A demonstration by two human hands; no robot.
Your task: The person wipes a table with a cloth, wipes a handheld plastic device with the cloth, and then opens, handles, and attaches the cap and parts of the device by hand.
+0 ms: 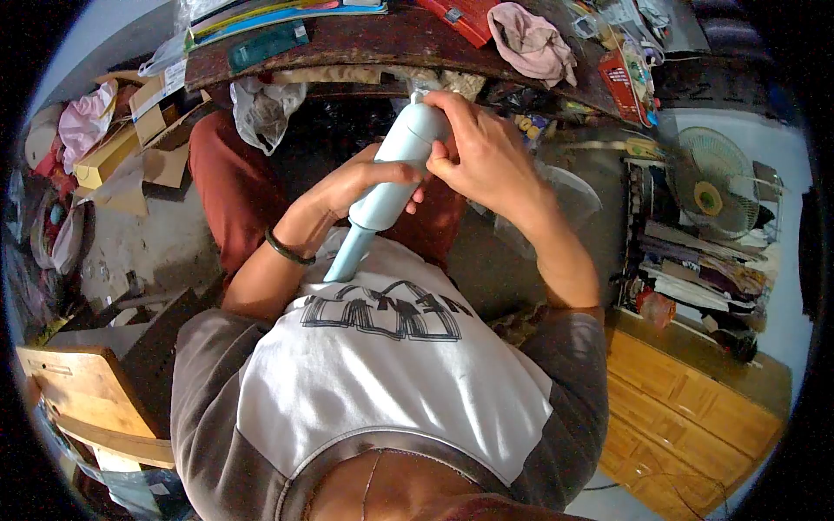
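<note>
A pale blue cylindrical device (387, 201) with a rounded top and a narrower handle-like lower end slants in front of my chest. Its lower end reaches the white front of my shirt, and its exact kind cannot be made out. My left hand (373, 178), with a dark bracelet at the wrist, wraps round the middle of the body, thumb across the front. At the upper end, my right hand (473, 143) grips the rounded top. Its index finger lies over the small tip there, and its thumb presses the side.
Ahead stands a dark wooden table (365, 43) bearing a pink cloth (532, 43) and a red box (456, 17). Cardboard boxes (156, 113) are piled at left, near a wooden chair (87, 391). At right are a fan (712, 182) and a wooden drawer cabinet (686, 408).
</note>
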